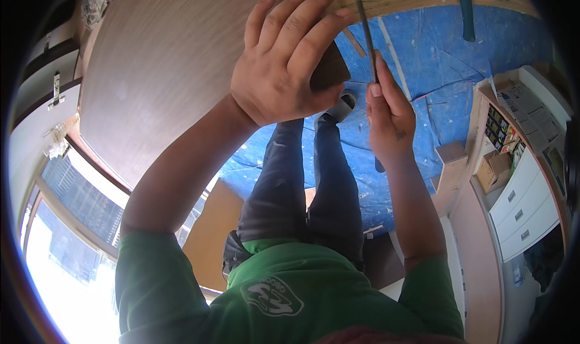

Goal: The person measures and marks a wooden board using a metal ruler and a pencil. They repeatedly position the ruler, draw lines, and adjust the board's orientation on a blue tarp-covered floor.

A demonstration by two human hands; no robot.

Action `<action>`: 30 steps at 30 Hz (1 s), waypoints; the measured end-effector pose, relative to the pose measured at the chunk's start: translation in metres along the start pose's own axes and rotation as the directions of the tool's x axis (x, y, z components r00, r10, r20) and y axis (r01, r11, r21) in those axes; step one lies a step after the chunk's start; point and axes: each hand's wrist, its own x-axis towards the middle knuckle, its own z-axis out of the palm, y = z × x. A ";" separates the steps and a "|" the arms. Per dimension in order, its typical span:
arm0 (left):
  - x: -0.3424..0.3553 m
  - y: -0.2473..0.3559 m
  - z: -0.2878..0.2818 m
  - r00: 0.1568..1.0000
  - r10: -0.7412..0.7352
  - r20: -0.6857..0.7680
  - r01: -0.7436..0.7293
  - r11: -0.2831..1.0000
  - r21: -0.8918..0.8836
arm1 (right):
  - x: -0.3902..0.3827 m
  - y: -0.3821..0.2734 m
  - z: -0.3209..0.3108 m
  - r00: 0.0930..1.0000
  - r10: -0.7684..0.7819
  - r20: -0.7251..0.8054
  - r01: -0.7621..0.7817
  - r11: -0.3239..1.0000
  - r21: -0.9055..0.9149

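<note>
Boxes and papers at the right.
Brown carton (492, 170) by white drawers; printed sheets (531, 111) above; dark packets (499, 128) shelved.

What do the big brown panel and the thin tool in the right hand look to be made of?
The panel looks like wood veneer or laminate, matt, with fine straight grain. The tool in the right hand seems dark metal, perhaps a file: thin, flat, dull.

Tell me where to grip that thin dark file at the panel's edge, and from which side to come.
Grip the file at its lower handle end, where the right hand already wraps it, index finger laid along the shaft. Come from the right, the side away from the brown wood panel: the blade runs slim and nearly upright beside the panel's corner, and the left hand covers that corner.
</note>
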 end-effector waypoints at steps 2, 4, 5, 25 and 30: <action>-0.003 0.004 -0.004 0.997 0.062 0.053 -0.065 0.996 0.066 | -0.013 0.005 -0.011 0.994 0.099 -0.037 -0.096 0.993 0.060; -0.001 0.005 -0.006 0.983 0.126 0.130 -0.138 0.986 0.088 | -0.031 0.010 -0.026 0.979 0.201 -0.034 -0.196 0.975 0.107; 0.000 0.005 -0.008 0.971 0.156 0.182 -0.173 0.982 0.080 | -0.039 0.011 -0.030 0.972 0.234 -0.024 -0.228 0.961 0.155; 0.041 -0.078 -0.050 0.756 0.257 0.602 -0.384 0.919 0.090 | -0.054 0.007 -0.056 0.905 0.413 -0.102 -0.368 0.881 0.298; 0.065 -0.146 -0.084 0.926 0.015 0.376 -0.163 0.917 0.364 | -0.033 -0.013 -0.046 0.954 0.299 -0.022 -0.295 0.948 0.121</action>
